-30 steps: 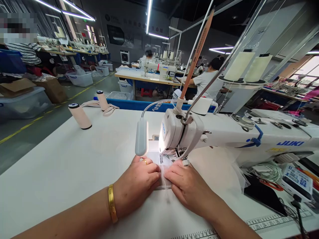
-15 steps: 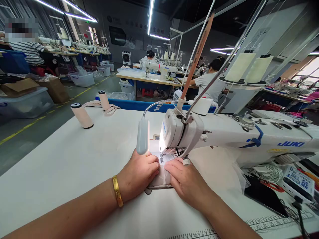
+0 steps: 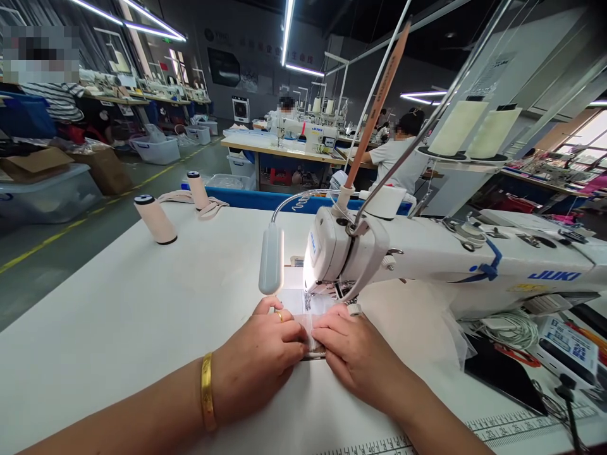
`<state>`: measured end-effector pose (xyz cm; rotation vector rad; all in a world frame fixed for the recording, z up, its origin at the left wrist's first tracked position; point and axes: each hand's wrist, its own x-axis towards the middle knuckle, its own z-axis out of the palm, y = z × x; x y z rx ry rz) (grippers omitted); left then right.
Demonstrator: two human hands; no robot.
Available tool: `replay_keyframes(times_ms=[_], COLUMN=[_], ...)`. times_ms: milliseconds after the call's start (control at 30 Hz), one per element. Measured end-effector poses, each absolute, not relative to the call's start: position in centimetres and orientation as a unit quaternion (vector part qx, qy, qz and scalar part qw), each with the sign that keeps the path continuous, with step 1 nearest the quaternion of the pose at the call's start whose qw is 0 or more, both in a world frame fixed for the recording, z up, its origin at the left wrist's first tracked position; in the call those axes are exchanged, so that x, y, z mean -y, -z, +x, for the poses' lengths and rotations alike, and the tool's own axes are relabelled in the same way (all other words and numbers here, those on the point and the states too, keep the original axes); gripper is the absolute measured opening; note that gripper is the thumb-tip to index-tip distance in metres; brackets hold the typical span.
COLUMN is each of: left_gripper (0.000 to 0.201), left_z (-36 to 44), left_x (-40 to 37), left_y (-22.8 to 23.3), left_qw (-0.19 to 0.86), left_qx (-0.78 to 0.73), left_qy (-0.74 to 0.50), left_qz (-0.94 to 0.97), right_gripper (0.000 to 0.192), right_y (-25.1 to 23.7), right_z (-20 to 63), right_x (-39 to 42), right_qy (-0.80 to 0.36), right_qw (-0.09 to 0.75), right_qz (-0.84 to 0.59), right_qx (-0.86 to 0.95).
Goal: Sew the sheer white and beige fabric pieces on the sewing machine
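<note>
A strip of sheer white fabric (image 3: 310,325) with a lengthwise seam or fold lies under the presser foot (image 3: 308,300) of a white JUKI sewing machine (image 3: 412,246). My left hand (image 3: 260,354), wearing a gold ring and bangle, has its fingers bent and closed on the fabric's left side, in front of the foot. On the other side, my right hand (image 3: 363,347) pinches the fabric close to the seam, fingertips almost meeting the left ones. What lies beneath the fingers is hidden. A small lit lamp (image 3: 271,260) hangs just beyond my left hand.
Two pale pink thread cones (image 3: 156,220) stand at the table's far left. Right of the machine lie a dark tablet-like slab (image 3: 505,373), coiled white cable (image 3: 507,328) and a boxed device (image 3: 566,351). A printed ruler (image 3: 516,423) runs along the front. Co-workers sit at machines beyond.
My left hand has slid back toward me and slightly down, uncovering fabric beside the presser foot. My right hand has stayed almost in place.
</note>
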<state>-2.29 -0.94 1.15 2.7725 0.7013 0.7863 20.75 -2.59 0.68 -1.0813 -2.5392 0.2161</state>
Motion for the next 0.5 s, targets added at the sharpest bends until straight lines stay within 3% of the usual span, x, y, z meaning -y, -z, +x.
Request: replay_keyframes(times_ms=[500], left_gripper=[0.028], left_z=[-2.1], left_x=[-0.3], left_y=[-0.3], left_qw=[0.018], left_qx=[-0.280], left_qy=[-0.255], left_qz=[0.925], right_gripper=[0.031], right_y=[0.8], right_z=[20.6], right_x=[2.0], right_qy=[-0.032], right_qw=[0.203], right_qz=[-0.418], right_qx=[0.885])
